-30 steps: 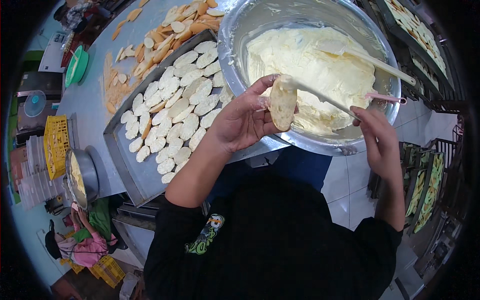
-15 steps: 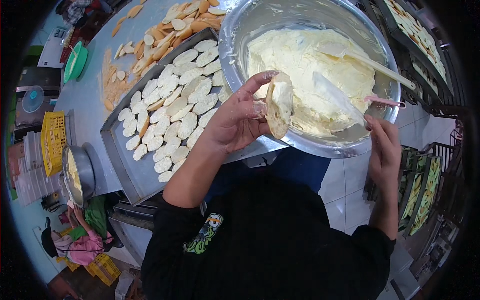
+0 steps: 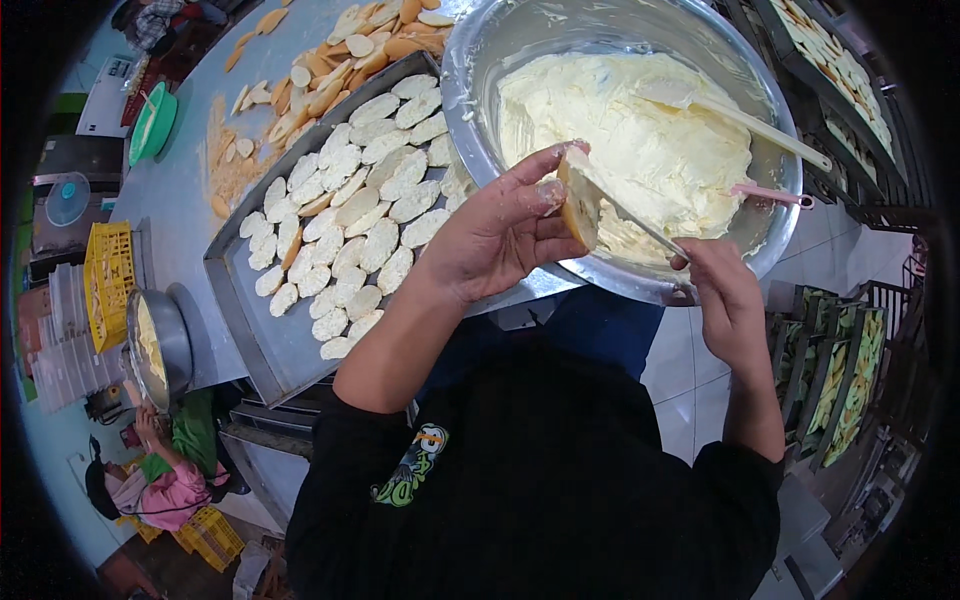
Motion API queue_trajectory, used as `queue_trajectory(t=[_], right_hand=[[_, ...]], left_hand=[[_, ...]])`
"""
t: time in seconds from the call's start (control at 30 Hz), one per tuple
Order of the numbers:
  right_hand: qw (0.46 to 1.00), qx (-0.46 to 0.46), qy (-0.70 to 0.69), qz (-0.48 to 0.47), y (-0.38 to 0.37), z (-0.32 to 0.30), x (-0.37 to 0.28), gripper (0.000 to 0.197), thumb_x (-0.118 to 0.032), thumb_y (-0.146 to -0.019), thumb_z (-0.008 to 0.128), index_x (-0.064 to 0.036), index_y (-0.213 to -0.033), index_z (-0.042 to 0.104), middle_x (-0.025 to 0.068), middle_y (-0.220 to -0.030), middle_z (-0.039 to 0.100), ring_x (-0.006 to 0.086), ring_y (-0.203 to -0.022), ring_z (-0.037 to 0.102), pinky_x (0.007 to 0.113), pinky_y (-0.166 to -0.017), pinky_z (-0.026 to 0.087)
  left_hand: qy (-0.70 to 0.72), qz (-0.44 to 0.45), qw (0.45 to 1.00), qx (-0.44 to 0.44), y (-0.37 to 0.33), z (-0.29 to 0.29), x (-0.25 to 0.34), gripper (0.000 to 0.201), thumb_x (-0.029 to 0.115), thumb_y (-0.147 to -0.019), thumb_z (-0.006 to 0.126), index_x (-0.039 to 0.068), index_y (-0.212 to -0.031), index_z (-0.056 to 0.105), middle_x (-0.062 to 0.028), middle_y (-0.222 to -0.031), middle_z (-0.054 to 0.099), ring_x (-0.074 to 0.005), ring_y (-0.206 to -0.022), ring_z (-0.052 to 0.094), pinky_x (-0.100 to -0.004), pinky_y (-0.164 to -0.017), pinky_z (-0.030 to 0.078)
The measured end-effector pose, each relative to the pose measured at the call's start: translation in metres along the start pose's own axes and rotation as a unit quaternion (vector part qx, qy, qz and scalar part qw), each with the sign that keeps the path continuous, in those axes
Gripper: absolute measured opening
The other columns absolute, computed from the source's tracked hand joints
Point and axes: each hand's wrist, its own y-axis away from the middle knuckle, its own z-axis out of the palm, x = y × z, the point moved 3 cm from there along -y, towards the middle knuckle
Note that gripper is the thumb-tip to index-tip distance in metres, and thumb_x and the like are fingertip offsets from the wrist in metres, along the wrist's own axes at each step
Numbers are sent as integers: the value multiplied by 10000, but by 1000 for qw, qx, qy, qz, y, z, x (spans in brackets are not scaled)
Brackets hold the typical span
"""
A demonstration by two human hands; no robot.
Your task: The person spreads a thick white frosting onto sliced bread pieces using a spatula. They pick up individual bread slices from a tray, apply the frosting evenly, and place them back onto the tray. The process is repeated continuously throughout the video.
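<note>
My left hand [image 3: 490, 235] grips an oval slice of bread [image 3: 579, 215] by its edges, holding it upright over the near rim of a large metal bowl [image 3: 500, 45]. My right hand [image 3: 726, 300] is closed round the handle end of a spreading knife [image 3: 640, 222]. Its blade lies against or very close to the slice's cut face. Pale yellow cream [image 3: 610, 115] fills much of the bowl. Resting in it are a white long-handled spatula [image 3: 765, 128] and a pink-handled tool [image 3: 772, 193].
Left of the bowl, a metal tray [image 3: 262, 355] holds rows of coated bread slices [image 3: 350, 215]. Loose slices [image 3: 320, 90] lie piled behind it. A green bowl [image 3: 153, 122] stands farther left. Racks of filled trays [image 3: 840, 390] stand at right. Another person [image 3: 165, 480] works beside a second metal bowl [image 3: 172, 345].
My right hand has moved left, bringing the knife from over the cream up to the slice. My left hand has turned the slice and shifted slightly right.
</note>
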Motion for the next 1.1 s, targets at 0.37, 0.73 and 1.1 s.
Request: queue_trajectory(t=[0.37,0.73,1.1], right_hand=[[999,7,-11,-44,10,-10,-1,273,25,-764,470,-32,-1006,582,111,-894,581,249,-809,518,307,-738,344],[996,9,56,-69,10,-8,-13,307,43,-730,504,-33,-1017,583,114,-917,571,256,-831,523,316,-727,356],[993,13,92,-75,10,0,-17,335,42,-708,514,-49,-1022,586,109,-902,567,250,-823,523,324,-747,352]], left_hand=[[74,6,997,31,-1,-10,-2,542,180,-821,516,57,-1296,286,-170,-1123,496,-228,-934,579,-342,-828,490],[107,38,992,45,-2,-17,-2,534,195,-804,536,66,-1275,320,-155,-1120,498,-229,-989,550,-339,-824,493],[123,51,991,19,0,-23,1,563,213,-788,539,74,-1282,306,-146,-1150,479,-233,-986,552,-350,-850,477]])
